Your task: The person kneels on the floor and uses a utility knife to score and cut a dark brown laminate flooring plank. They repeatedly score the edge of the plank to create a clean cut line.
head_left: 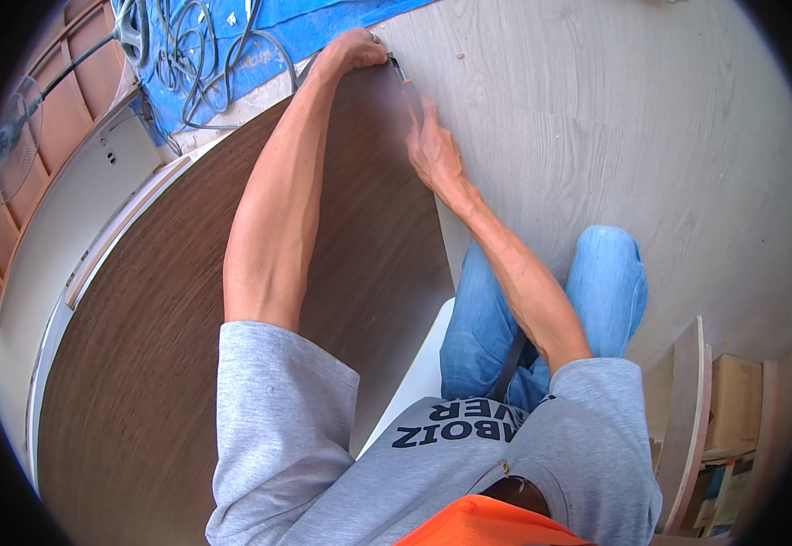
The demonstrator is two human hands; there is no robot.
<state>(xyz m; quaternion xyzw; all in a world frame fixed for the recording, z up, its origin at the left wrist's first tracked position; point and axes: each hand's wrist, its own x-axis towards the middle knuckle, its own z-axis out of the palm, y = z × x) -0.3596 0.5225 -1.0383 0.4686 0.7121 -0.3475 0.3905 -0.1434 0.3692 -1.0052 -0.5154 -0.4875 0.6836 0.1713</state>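
Note:
My left hand (350,52) is at the far corner of a large dark brown wood-grain panel (168,309), its fingers curled closed by the edge. What they pinch is too small to make out. In my right hand (436,156) is a slim hand tool (407,86) with an orange-and-dark handle and a narrow metal tip. That tip meets the left fingertips at the panel's corner. The tool's exact kind does not show, since the fingers wrap its handle.
Light grey wood-grain flooring (596,136) lies to the right, under my bent knees. A coiled dark cable (198,68) rests on a blue sheet (309,16) at the far left. A fan (12,136) stands at the left; a cardboard box (736,405) sits on shelving at the lower right.

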